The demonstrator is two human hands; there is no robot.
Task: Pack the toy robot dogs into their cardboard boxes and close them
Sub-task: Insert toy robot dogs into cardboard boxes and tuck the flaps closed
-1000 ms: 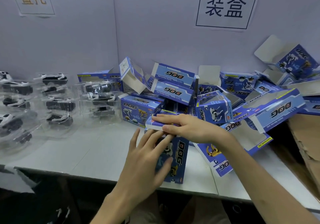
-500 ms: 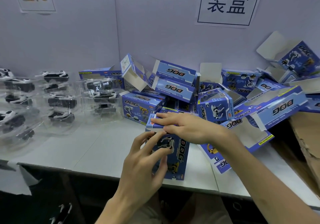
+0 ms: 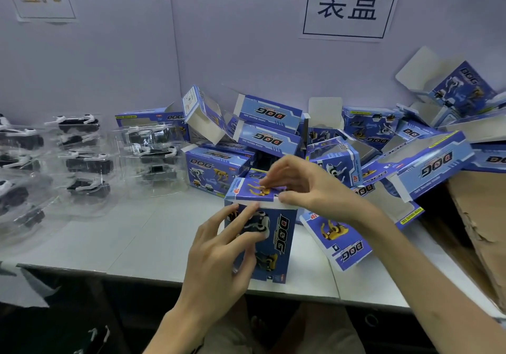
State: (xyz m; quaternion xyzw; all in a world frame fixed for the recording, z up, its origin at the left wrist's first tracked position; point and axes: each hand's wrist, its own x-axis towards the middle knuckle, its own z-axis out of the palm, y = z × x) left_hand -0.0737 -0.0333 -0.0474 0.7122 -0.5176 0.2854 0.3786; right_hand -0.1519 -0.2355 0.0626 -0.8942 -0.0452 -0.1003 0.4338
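On bench, just before box pile, box upright near front edge, long axis vertical, DOG face toward camera. Spread loose against that face: left hand fingers, no longer straight. Flat on top a second ago, right hand now arched, fingers pinching top flap.

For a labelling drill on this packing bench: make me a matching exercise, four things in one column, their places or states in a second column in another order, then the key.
Things
1. left hand
2. right hand
3. toy dogs
4. brown cardboard

Places or states
a. in clear trays, on the table's left
b. pinching the top flap
c. far right of the view
d. fingers spread on the box's front

Pairs: 1-d, 2-b, 3-a, 4-c
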